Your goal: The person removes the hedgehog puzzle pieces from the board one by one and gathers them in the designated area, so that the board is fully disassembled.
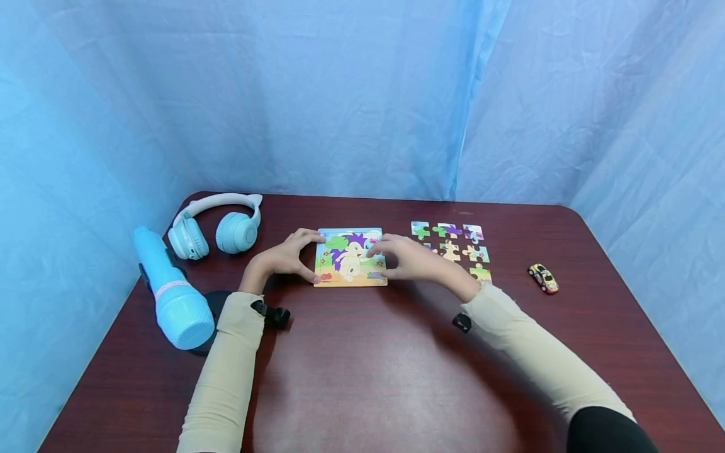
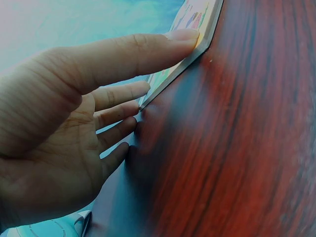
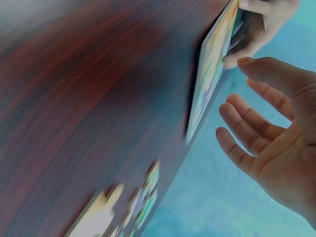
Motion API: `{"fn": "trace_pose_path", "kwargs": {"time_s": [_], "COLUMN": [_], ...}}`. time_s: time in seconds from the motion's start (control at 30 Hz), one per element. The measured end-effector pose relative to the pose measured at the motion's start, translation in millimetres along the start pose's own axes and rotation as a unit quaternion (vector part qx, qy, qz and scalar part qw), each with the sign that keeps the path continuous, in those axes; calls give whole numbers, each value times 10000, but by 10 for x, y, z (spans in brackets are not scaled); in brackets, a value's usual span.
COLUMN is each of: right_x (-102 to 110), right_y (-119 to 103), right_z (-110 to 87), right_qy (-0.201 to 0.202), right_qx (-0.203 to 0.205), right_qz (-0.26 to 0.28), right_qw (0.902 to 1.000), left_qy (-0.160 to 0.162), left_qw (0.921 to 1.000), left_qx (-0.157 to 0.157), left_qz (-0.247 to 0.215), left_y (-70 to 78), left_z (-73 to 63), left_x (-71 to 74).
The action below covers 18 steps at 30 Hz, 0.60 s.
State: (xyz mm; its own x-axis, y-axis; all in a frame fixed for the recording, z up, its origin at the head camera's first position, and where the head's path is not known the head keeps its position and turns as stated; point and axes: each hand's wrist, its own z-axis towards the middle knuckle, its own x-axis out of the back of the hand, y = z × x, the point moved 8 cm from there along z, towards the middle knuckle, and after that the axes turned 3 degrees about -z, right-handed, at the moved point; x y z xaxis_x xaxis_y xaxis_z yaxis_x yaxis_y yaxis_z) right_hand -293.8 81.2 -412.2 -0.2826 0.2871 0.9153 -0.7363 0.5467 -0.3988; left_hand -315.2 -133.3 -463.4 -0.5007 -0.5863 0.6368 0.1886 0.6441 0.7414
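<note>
A square puzzle board (image 1: 345, 283) with a purple-haired hedgehog picture lies on the table between the two hands. At its left side, my left hand (image 1: 291, 257) has the thumb on the near corner and the fingertips at the far part of the left edge. In the left wrist view the thumb (image 2: 143, 54) rests on the board's wooden rim (image 2: 210, 37), fingers nearly straight. My right hand (image 1: 416, 259) hovers by the board's right side, thumb and fingers spread, nothing between them. Several loose jigsaw pieces (image 1: 450, 250) are laid out to the right, partly hidden behind that hand.
Light-blue cat-ear headphones (image 1: 236, 233) sit at the back left. In front of them lies a blue toy microphone (image 1: 184, 314), overlapping a black round thing (image 1: 218, 302). A small toy car (image 1: 544, 279) stands on the right. Blue curtains (image 1: 362, 94) surround the table.
</note>
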Motion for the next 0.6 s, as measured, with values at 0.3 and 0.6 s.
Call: {"fn": "trace_pose_path", "kwargs": {"time_s": [0.3,0.6], "right_x": [-246,-444], "right_y": [-182,-283], "right_z": [376,562], "right_qy": [-413,-731], "right_qx": [-17,-89], "right_qz": [566,620], "right_qw": [9975,9954], "left_qy": [-50,-98], "left_qw": [9999,9998], "left_qx": [-89,-169], "left_qz": [-20,-13], "left_y": [7,11], "left_z": [5,-6], "left_x": [-5,1]}}
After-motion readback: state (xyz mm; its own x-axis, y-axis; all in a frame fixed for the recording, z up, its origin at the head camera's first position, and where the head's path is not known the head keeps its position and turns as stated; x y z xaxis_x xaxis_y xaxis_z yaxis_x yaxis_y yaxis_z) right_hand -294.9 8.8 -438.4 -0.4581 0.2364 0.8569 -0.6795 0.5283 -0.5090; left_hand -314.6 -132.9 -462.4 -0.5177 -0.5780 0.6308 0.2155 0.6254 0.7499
